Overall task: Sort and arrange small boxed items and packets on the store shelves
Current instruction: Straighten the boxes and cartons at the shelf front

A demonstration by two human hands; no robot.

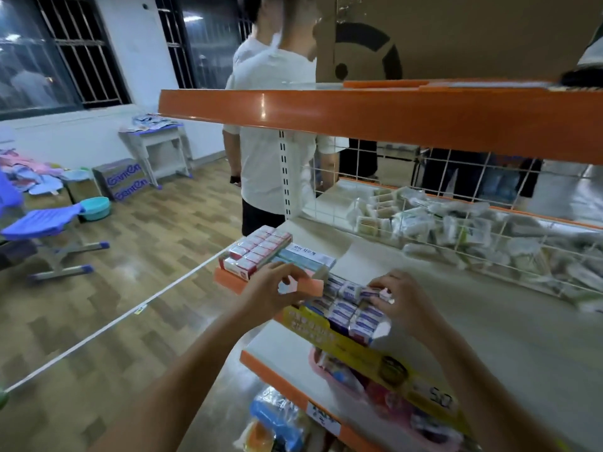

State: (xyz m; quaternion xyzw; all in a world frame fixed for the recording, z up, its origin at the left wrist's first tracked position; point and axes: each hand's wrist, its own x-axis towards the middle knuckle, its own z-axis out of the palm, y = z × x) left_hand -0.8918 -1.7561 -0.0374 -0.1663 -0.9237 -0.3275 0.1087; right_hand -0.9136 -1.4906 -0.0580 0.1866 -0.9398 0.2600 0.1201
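Between both hands, small blue-and-white boxes lie; right hand pinches one, left hand holds an orange card.

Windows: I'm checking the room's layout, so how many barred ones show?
2: one window at far left, another behind the person in white. Others may lie out of view.

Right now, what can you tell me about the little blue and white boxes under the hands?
The blue and white boxes are small cardboard cartons, packed tightly in neat rows inside a display tray with a yellow front panel. They sit near the front edge of the pale shelf. The right hand grips one at the back row, while the left hand holds the tray's orange flap. Their print is too blurred to read.
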